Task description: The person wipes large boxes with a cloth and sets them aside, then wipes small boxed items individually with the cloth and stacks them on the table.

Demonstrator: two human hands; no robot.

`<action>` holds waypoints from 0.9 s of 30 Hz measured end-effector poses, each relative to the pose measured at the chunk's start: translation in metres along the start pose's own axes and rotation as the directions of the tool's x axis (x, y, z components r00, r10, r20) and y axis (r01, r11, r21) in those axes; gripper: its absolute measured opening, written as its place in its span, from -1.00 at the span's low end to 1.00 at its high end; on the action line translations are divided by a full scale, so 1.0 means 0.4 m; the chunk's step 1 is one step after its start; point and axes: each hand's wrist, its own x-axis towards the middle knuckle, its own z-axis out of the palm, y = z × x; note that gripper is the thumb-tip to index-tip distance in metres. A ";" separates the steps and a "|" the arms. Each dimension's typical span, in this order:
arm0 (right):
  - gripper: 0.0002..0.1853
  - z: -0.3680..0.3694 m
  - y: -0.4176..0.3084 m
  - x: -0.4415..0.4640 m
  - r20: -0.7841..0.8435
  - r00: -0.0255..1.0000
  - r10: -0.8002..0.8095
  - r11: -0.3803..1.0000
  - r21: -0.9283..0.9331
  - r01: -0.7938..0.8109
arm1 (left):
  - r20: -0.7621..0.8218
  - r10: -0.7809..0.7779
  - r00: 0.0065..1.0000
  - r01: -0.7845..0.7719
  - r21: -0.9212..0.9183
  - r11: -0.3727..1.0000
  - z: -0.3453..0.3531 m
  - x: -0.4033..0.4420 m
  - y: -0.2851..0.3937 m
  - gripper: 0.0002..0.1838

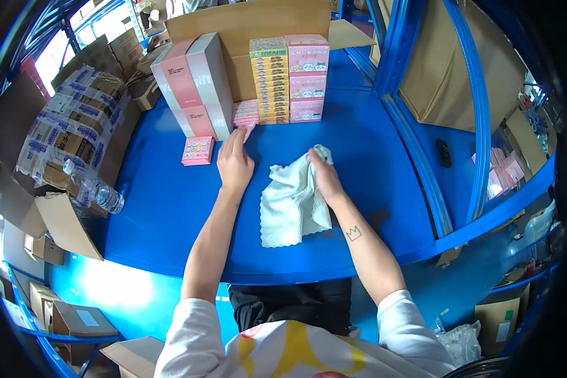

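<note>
My right hand (324,177) is closed on a white cloth (293,201) with a scalloped edge, which lies bunched on the blue table (353,145). My left hand (235,162) rests low over the table, fingers stretched forward and thumb apart. Its fingertips reach a small pink packet (249,131) in front of a stack of pink packets (246,112). Just left of that hand is another short stack of pink packets (198,151). Tall grey-and-pink gift boxes (198,88) stand behind it.
A column of yellow boxes (270,82) and several pink boxes (307,79) stand before an open carton (246,22). At left are a water bottle (107,196) and taped cartons (72,123). Blue rack posts (479,113) border the right, near a dark object (444,153).
</note>
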 end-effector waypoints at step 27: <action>-0.69 0.026 -0.066 -0.051 0.166 0.980 0.107 0.910 0.380 -0.164 | 0.071 0.091 0.993 -0.032 -0.587 0.809 -0.074 -0.063 0.169 -0.17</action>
